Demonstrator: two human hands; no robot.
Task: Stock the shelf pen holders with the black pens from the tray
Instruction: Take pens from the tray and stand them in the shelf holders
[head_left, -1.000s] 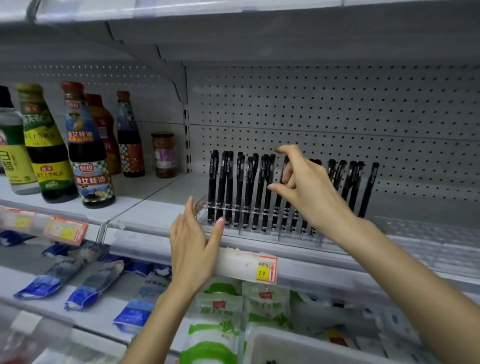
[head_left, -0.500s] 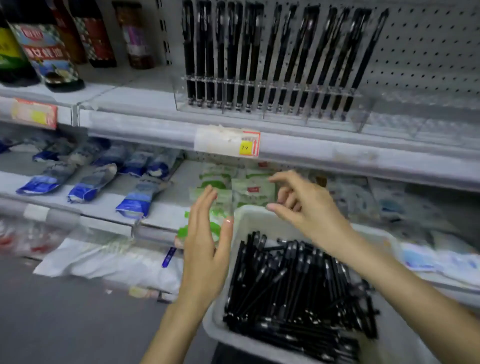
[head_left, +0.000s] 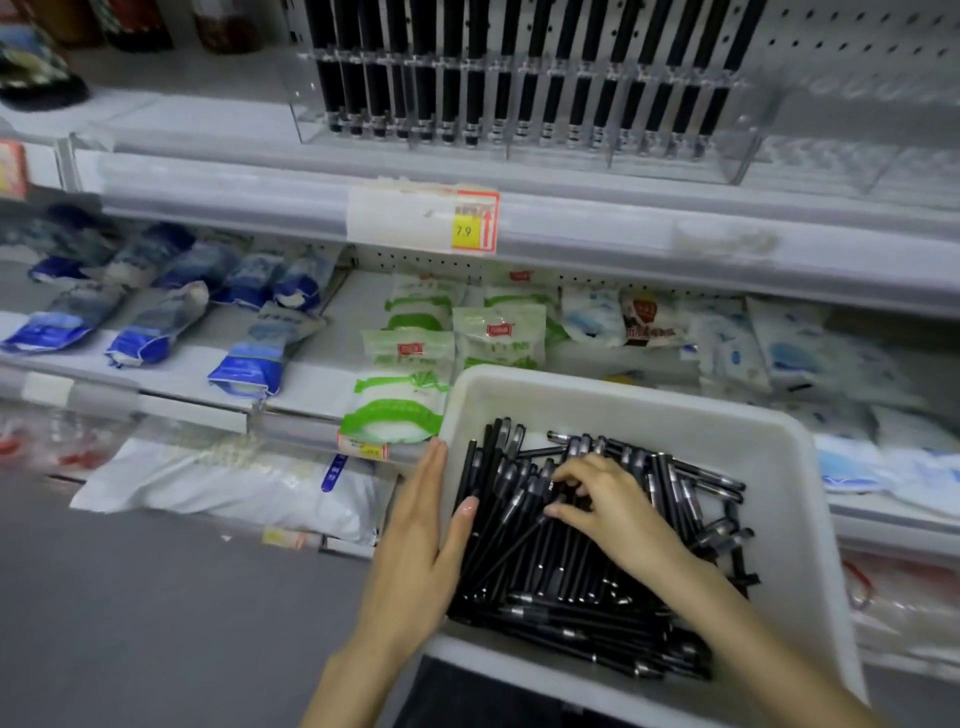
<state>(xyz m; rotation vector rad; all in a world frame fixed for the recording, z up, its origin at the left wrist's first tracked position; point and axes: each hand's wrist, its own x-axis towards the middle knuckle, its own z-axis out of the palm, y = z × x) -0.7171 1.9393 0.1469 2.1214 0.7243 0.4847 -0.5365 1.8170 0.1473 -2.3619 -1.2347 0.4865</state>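
Left hand (head_left: 415, 545) flat, right hand (head_left: 608, 509) in black pens (head_left: 545, 587)
Straight left fingers touch the tray (head_left: 623, 395) rim; right fingertips pinch pens.

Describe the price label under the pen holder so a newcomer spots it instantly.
Start at the grey metal shelf edge running below the clear acrylic pen holder. Midway along it sits a white paper price label. Unlike nearby tags, its right end shows a yellow 7.9 and red upward arrow.

floor (head_left: 156, 597): grey | shelves (head_left: 623, 228): white metal, tiered | back panel (head_left: 857, 47): perforated
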